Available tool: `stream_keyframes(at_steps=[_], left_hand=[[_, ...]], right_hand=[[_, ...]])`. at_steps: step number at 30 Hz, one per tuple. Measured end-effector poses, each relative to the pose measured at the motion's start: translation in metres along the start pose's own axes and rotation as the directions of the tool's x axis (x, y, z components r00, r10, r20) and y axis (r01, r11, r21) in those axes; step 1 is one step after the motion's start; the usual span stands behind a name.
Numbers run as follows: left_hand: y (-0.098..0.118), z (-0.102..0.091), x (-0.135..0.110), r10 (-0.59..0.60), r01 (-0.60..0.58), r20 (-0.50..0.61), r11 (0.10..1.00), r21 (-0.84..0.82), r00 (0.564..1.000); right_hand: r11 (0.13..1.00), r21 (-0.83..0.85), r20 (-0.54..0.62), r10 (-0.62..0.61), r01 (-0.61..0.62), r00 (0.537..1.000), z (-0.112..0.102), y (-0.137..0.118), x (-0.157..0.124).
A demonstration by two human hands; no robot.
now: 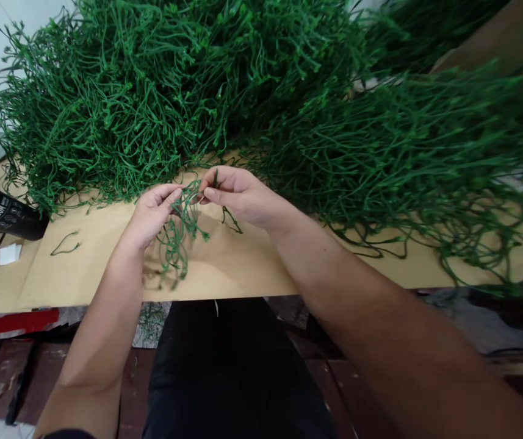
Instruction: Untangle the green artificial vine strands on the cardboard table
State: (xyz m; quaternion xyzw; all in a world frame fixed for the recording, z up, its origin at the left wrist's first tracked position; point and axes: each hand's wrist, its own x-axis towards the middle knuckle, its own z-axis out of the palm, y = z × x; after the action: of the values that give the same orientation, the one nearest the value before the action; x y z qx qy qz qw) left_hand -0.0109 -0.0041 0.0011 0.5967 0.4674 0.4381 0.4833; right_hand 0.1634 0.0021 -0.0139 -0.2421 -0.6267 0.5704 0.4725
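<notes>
The left hand [151, 211] pinches a green sprig bunch [179, 241], probably steadying it; the right hand [243, 196] pinches a darker sprig [230, 219].

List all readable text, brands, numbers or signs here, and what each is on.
"VACUUM": on the black bottle at the left edge; the lettering right after it is too blurred to read.
Small symbols beside that lettering, on the same bottle: too small to make out.
No other text, brand or number is readable.
</notes>
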Motion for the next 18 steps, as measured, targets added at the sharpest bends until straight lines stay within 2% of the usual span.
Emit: stream_keyframes(at_steps=[4,8,13,15,18], left_hand=[[-0.007,0.001,0.004,0.15,-0.14,-0.099,0.985,0.097,0.984],[-0.011,0.003,0.005,0.242,-0.218,-0.094,0.953,0.209,0.966],[-0.009,0.007,0.002,0.31,-0.259,-0.103,0.903,0.342,0.945],[-0.007,0.008,0.001,0.328,-0.255,-0.148,0.893,0.369,0.933],[-0.005,0.006,0.002,0.29,-0.2,-0.239,0.92,0.338,0.927]], right_hand=[[0.998,-0.03,-0.088,0.044,-0.047,0.995,0.01,0.002,0.0],[0.986,-0.11,-0.168,0.107,-0.126,0.98,0.02,0.005,0.003],[0.975,-0.158,-0.186,0.129,-0.159,0.974,0.025,0.002,0.005],[0.969,-0.178,-0.188,0.139,-0.173,0.972,0.027,-0.001,0.004],[0.96,-0.194,-0.171,0.172,-0.205,0.97,0.03,-0.006,0.002]])
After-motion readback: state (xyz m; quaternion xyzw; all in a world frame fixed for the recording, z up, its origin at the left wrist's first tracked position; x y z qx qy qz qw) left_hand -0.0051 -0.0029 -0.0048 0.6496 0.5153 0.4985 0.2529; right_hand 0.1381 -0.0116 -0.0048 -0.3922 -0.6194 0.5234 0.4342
